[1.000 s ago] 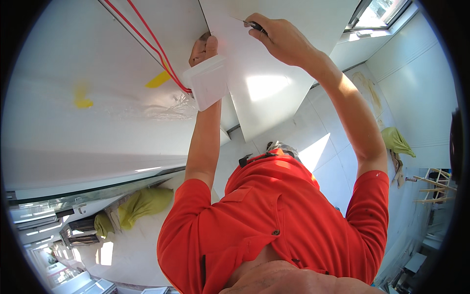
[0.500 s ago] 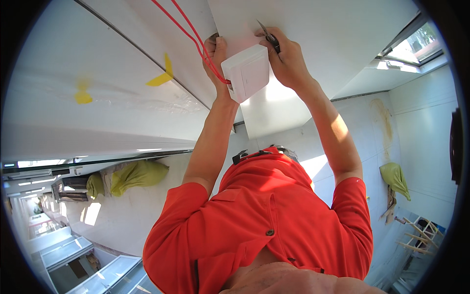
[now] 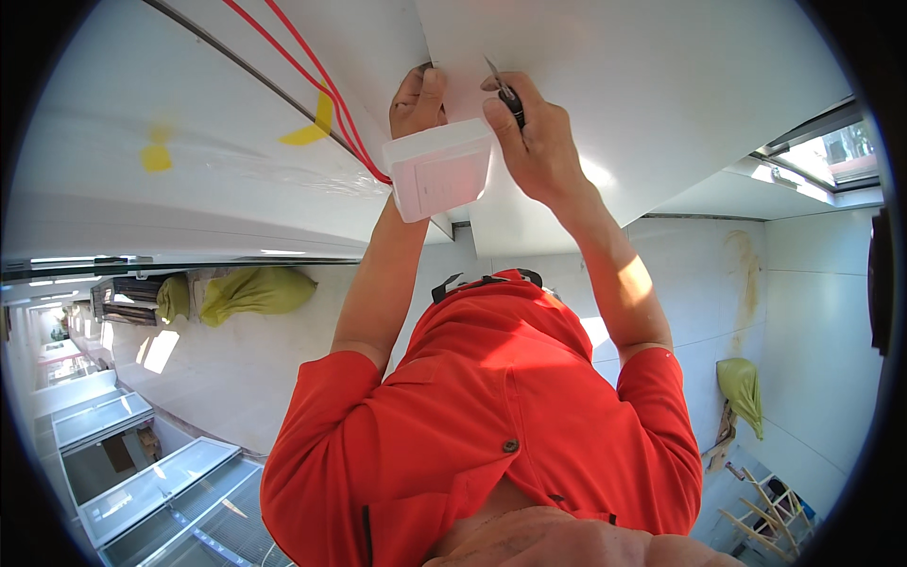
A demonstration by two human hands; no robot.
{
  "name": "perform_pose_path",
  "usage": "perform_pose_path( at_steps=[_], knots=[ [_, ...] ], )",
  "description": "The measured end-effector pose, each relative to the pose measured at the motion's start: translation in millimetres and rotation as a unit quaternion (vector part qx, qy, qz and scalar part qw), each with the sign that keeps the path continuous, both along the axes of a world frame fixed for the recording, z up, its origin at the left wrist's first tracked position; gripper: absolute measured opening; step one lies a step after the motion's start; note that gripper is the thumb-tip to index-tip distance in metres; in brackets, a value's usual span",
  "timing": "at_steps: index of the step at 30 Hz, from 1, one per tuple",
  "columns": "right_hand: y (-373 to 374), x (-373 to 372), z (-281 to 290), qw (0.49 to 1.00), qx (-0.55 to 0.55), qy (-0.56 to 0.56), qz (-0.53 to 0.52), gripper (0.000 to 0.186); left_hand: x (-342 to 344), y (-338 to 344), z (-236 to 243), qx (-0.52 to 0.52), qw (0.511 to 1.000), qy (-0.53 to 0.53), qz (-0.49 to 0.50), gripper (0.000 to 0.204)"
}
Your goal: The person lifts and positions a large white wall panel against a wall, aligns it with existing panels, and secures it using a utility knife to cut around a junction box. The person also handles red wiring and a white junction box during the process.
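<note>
My right hand [image 3: 543, 142] grips a small knife [image 3: 511, 98] by its black handle, and its pointed blade sticks up past the fingers. To the left, my left hand [image 3: 417, 102] is closed at the edge of a large white panel [image 3: 652, 104]. A small dark bit shows at its fingertips, too little to name. Nearer to me than the hands is a square white switch box [image 3: 441, 170], which covers part of my left wrist. Two red wires [image 3: 323, 71] run from its left side to the upper left. Neither hand touches the box.
Yellow tape [image 3: 315, 123] is stuck by a dark seam on the white surface at left. Green sacks [image 3: 255, 295] lie on the floor at left, and another green sack [image 3: 740, 389] at right. A window [image 3: 831, 151] opens at upper right; wooden sticks [image 3: 767, 510] stand lower right.
The view has shifted a little. The switch box and red wires have swung left relative to my hands. My right hand has come slightly lower and left, still gripping the knife.
</note>
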State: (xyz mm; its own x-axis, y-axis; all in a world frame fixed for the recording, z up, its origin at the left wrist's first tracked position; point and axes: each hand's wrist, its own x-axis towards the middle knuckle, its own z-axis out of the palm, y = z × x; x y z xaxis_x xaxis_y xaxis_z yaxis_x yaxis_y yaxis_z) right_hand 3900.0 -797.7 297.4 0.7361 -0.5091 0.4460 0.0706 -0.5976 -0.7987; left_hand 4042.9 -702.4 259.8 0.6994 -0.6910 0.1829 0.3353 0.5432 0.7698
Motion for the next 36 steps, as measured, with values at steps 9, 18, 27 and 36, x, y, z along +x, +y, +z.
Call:
perform_pose_path(
  at_steps=[9,18,27,36],
  knots=[
    [39,53,-54,0.993,0.078,-0.069,-0.048,0.024,-3,17,-20,0.091,0.988,-0.119,-0.041,0.048],
    [51,53,-41,0.99,0.122,-0.059,-0.038,0.027,1,17,-21,0.117,0.989,-0.067,-0.057,0.045],
    [59,56,-33,0.986,0.143,-0.018,-0.078,0.02,4,17,-18,0.106,0.991,-0.047,-0.074,0.041],
    [67,59,-22,0.983,0.143,0.004,-0.115,0.018,6,17,-13,0.114,0.99,-0.027,-0.081,0.037]
  ],
)
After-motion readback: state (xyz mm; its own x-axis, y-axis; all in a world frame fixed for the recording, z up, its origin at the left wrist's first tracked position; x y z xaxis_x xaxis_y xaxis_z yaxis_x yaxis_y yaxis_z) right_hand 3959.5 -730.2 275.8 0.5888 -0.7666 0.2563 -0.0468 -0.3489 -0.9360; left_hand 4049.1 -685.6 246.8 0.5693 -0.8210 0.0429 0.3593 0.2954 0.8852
